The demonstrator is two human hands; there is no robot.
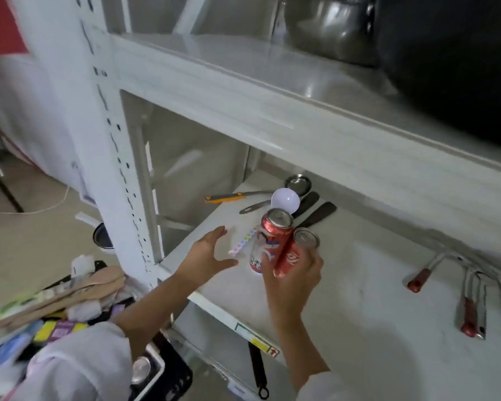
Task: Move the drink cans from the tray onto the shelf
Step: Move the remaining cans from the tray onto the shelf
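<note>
While the right hand grips a red can from the side, tilted against a second can that appears to stand on the shelf, placing looks under way. Left hand hovers open beside them, fingers spread, holding nothing. Next, likely: stand the tilted can upright, let go. Light bulb and utensils lie just behind; tray sits low left.

A: Surfaces on the white painted-metal shelf?
B: Two red glossy aluminium drink cans, bare silver lids; a smooth matt white plastic bulb.
A: Lower left?
B: Pale matt wooden spoons.
</note>
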